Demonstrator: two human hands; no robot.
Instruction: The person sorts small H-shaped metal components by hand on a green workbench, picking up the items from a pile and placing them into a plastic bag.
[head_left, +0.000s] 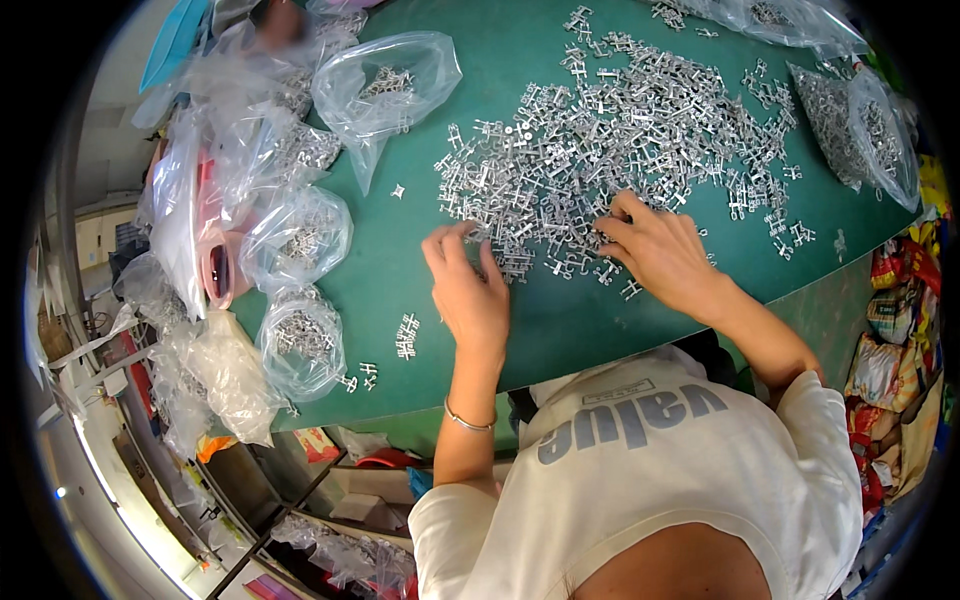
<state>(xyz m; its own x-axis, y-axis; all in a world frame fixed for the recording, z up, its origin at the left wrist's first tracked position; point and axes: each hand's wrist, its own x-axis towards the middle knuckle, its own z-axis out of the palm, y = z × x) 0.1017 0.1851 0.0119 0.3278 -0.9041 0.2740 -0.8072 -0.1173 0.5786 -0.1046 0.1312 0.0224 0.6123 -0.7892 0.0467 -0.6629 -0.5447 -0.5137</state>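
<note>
A wide heap of small silver metal parts (640, 120), with ladder-like and H-like outlines, covers the middle of the green table (400, 260). My left hand (467, 295) is at the heap's near left edge, thumb and fingers apart around loose parts, with nothing visibly gripped. At the near side of the heap, the bent fingers of my right hand (660, 250) close on a small metal part, mostly hidden by the fingertips. To the left of my left wrist lies a short row of metal parts (407, 336), with a few loose pieces (368, 377) nearer the edge.
Clear plastic bags of parts line the table's left side, including an open bag (390, 80) and a round bag (300, 340). A pink container (218, 265) stands among them. Another filled bag (860, 130) lies at the right. Colourful packages (890, 310) are stacked beyond the right edge.
</note>
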